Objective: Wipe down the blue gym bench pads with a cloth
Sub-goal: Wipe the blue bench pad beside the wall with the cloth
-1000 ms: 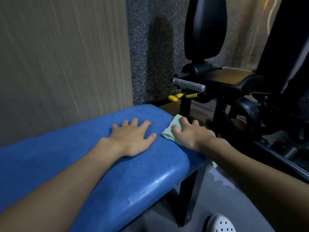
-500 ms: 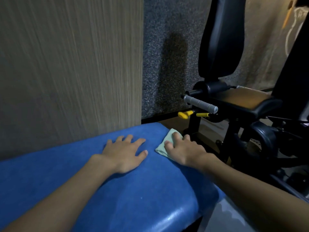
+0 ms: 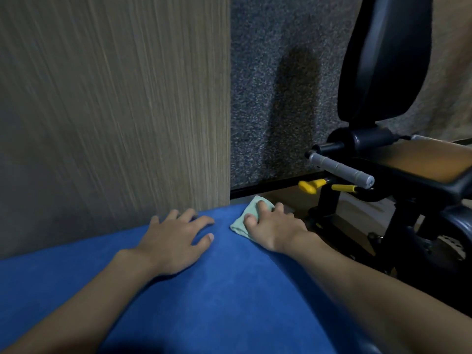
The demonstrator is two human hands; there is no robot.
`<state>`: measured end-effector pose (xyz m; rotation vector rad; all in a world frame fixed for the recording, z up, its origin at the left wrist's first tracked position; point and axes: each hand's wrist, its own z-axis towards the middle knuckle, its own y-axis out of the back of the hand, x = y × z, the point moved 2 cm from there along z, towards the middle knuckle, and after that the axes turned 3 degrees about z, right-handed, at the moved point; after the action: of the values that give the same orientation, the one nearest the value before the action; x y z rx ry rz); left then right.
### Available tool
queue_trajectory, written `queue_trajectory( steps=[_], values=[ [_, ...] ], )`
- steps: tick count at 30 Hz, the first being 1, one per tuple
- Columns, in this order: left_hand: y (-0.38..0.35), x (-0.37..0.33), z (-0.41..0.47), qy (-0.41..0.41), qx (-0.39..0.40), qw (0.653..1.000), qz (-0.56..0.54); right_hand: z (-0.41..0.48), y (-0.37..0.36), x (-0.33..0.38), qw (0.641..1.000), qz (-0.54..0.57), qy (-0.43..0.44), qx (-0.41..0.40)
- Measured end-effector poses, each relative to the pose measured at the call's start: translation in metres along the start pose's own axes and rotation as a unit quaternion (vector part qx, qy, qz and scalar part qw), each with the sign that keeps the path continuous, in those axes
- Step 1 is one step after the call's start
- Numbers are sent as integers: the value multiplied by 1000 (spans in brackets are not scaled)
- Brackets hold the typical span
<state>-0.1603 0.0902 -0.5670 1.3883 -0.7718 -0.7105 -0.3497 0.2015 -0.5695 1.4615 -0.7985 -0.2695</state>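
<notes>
Cloth [image 3: 241, 221]: far end of bench pad [image 3: 229, 290], pressed under right hand [image 3: 273, 229], fingers flat. Pad length runs back leftward. Left hand [image 3: 176, 241]: splayed flat, empty, just beside.

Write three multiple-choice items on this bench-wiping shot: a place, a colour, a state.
1. Where is the cloth? A. under the right hand, at the far edge of the blue pad. B. on the floor. C. in a bucket.
2. What colour are the two levers on the black machine? A. red. B. yellow. C. white.
3. How is the left hand? A. gripping the cloth. B. spread flat on the pad. C. raised in the air.
Key: 1 A, it presses the cloth onto the pad; 2 B, both are bright yellow; 3 B, it lies on the pad, holding nothing.
</notes>
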Motion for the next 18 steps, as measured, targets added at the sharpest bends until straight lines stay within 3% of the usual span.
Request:
queue_trajectory(
  steps=[7, 11, 18],
  values=[
    [-6, 20, 2, -13, -62, 997, -43, 32, 2, 18, 997, -51, 51, 23],
    [-6, 37, 0, 30, -75, 996, -37, 9, -8, 37, 983, -130, 128, 7],
    [-12, 52, -11, 62, -74, 995, -12, -13, -9, 39, 966, -140, 215, -37]
  ],
)
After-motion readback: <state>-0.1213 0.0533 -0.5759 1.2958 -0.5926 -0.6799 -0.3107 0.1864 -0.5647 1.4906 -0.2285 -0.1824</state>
